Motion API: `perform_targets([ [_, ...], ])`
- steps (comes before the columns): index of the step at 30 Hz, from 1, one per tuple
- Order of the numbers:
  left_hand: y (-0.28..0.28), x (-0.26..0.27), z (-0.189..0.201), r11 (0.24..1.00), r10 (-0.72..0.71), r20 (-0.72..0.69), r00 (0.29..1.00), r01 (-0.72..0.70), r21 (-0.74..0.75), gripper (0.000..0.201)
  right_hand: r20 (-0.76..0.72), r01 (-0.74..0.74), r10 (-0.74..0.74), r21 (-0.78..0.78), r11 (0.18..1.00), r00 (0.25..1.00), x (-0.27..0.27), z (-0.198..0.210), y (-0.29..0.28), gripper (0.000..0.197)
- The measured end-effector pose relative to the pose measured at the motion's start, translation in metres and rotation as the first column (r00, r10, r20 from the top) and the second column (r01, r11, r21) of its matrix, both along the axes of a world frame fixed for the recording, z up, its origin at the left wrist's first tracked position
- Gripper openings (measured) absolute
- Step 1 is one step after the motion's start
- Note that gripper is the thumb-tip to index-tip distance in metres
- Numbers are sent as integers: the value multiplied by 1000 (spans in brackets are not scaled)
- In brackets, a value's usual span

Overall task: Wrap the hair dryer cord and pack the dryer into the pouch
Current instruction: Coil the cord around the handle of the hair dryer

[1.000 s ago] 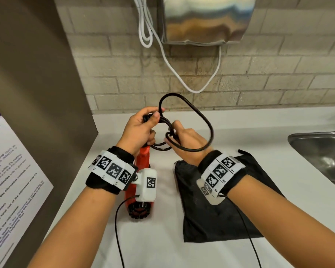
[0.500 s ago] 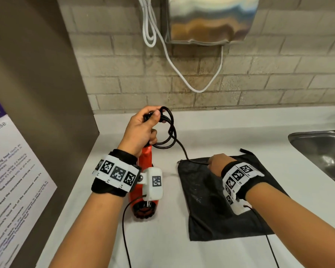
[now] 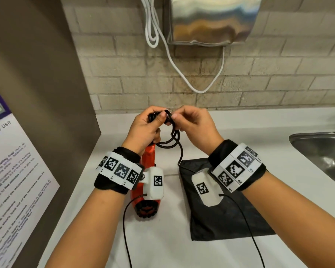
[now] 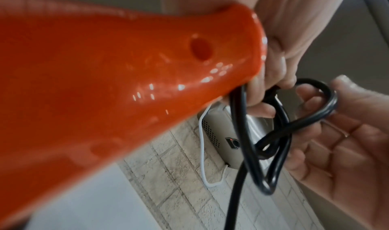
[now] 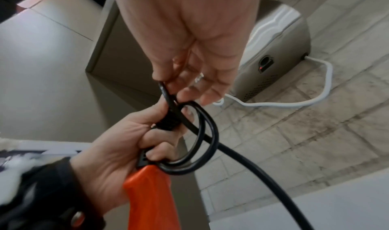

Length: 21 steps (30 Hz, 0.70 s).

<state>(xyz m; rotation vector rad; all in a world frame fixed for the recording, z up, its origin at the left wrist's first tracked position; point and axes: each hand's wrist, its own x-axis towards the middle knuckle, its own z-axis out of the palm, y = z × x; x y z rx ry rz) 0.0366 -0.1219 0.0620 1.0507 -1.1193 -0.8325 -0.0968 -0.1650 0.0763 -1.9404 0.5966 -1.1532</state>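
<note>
An orange hair dryer (image 3: 146, 192) stands nozzle-down on the white counter (image 3: 182, 254), its handle up. My left hand (image 3: 143, 128) grips the handle's top together with several coils of the black cord (image 3: 169, 140). My right hand (image 3: 193, 124) meets it from the right and pinches a cord loop (image 5: 166, 92) between thumb and fingertips. In the left wrist view the orange body (image 4: 105, 84) fills the frame and the cord loops (image 4: 273, 133) hang beside my right palm (image 4: 347, 142). A loose cord stretch drops toward the flat black pouch (image 3: 226, 215).
A steel sink (image 3: 325, 155) sits at the right. A metal hand dryer (image 3: 211, 20) with a white cable (image 3: 182, 78) hangs on the brick wall above. A brown partition (image 3: 37, 84) with a poster (image 3: 12, 180) closes the left side.
My right hand left the pouch's top edge, where it held the cord, and rose up to the coils at my left hand, bringing another loop of cord.
</note>
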Motion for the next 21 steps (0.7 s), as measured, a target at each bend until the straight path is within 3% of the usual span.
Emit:
perform_targets([
  [6, -1, 0, 1, 1000, -13, -3, 1000, 13, -2, 16, 56, 26, -28, 34, 999, 998, 3, -2, 0, 23],
  [12, -3, -2, 2, 999, -48, -4, 999, 48, 23, 18, -32, 72, -81, -214, 974, 996, 0, -11, -7, 11],
  [21, 1, -1, 4, 996, -70, 31, 997, 68, 53, 14, 17, 18, -13, -288, 958, 1000, 5, -16, -8, 12],
])
